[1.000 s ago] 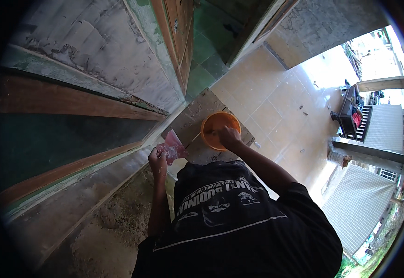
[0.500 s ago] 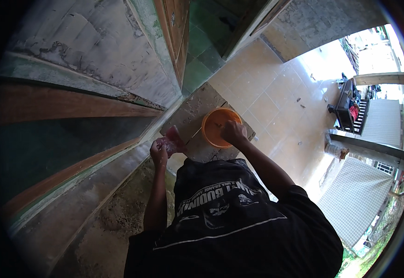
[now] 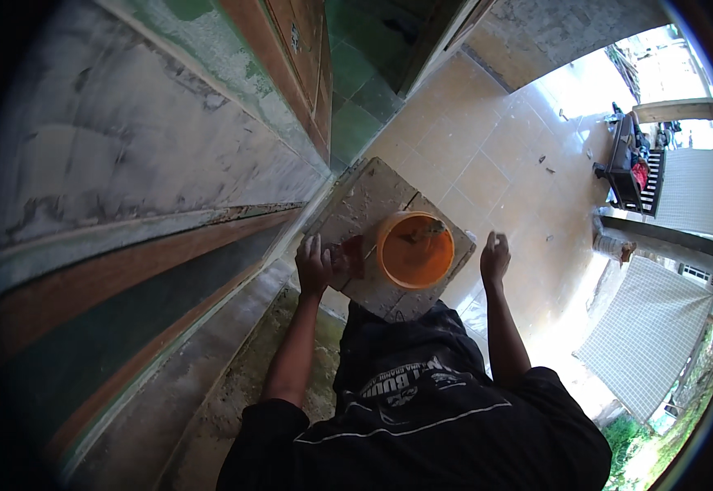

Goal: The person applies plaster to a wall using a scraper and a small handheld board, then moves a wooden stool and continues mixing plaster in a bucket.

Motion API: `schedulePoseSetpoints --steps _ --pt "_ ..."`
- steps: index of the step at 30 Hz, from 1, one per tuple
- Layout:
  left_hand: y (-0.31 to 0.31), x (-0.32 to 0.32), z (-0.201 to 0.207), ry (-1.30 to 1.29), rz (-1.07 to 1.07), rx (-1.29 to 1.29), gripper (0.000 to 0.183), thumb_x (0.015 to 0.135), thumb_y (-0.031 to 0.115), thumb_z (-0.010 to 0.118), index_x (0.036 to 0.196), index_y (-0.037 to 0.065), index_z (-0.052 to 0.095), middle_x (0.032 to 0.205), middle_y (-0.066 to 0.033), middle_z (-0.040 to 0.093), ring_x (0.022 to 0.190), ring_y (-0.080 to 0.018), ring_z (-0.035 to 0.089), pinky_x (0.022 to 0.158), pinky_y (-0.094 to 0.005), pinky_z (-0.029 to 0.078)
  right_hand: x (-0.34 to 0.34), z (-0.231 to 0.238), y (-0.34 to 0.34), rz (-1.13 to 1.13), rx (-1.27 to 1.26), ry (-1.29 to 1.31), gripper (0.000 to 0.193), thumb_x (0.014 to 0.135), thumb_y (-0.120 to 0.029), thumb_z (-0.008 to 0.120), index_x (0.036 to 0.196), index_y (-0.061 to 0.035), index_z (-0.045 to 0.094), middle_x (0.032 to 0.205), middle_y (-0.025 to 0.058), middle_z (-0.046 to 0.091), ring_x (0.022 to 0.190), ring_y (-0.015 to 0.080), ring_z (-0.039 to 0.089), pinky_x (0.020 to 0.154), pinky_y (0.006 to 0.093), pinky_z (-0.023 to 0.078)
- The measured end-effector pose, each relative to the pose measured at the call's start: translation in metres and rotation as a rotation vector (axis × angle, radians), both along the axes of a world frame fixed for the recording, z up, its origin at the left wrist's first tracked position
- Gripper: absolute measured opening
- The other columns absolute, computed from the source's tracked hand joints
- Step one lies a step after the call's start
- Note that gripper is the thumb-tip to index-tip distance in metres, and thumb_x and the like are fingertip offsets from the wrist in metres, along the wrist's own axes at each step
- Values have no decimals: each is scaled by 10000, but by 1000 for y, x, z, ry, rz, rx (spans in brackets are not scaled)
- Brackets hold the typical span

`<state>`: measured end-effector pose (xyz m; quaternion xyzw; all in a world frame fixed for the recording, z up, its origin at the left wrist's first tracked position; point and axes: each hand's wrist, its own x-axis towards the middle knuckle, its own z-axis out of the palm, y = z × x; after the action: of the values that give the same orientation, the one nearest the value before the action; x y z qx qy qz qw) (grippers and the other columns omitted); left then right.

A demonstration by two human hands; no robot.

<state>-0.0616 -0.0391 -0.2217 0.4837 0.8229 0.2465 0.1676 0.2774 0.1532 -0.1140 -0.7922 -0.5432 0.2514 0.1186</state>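
Note:
An orange bucket point(image 3: 416, 282) stands on a worn, paint-spattered board point(image 3: 356, 196) in front of me. Reddish-brown matter shows inside it, and a small greyish thing point(image 3: 433, 230), too unclear to name, lies against its far inner side. At the board's left edge, the fingers of my left hand point(image 3: 314, 266) are closed on a flat reddish sheet-like piece point(image 3: 346, 257), which lies low over the board beside the bucket. My right hand point(image 3: 495, 258) is raised to the right of the board, fingers curled in, with nothing visible in them.
A wall with smeared whitish coating point(image 3: 143, 155) and brown wooden trim point(image 3: 127, 254) runs along my left. Ahead is a doorway with green floor tiles point(image 3: 356, 106). Tan tiles point(image 3: 471, 155) stretch right, toward a dark bench point(image 3: 630, 168) with things on it.
My right hand has come out of the bucket and moved right. The left hand has brought the reddish piece to the board's left edge. The view has shifted.

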Motion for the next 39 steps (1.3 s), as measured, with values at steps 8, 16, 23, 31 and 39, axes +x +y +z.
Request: schedulePoseSetpoints --steps 8,16,23,31,39 --pt "3 -35 -40 -318 58 -321 344 894 304 448 937 -11 579 904 -267 581 854 -432 543 760 -484 421 38 -161 -118 -99 -286 68 618 915 -481 351 1303 0 358 1222 299 456 1135 449 434 945 461 357" --pt "-8 -40 -62 -354 123 -102 327 838 277 568 711 -23 541 693 -260 538 692 -462 523 590 -479 403 28 -218 -161 -317 -37 412 585 920 -487 358 1278 -26 386 1213 215 479 1094 369 486 916 412 392" --pt "-17 -44 -65 -410 63 -36 360 822 177 586 1130 -9 569 1010 -234 606 937 -380 585 816 -398 455 36 -219 -185 -384 -170 520 580 927 -475 353 1286 -20 373 1222 197 468 1106 342 473 927 398 382" --pt "-5 -45 -56 -423 22 -21 349 848 183 542 1129 -21 571 1055 -230 601 980 -357 592 832 -391 461 46 -201 -188 -384 -166 661 575 934 -462 348 1294 -13 357 1233 176 454 1120 311 459 941 381 371" --pt "-15 -37 -60 -402 67 -58 345 844 179 555 1095 -57 567 964 -256 614 914 -347 621 771 -377 478 68 -199 -195 -335 -110 769 570 942 -448 342 1302 -6 342 1244 156 441 1134 280 444 954 365 360"
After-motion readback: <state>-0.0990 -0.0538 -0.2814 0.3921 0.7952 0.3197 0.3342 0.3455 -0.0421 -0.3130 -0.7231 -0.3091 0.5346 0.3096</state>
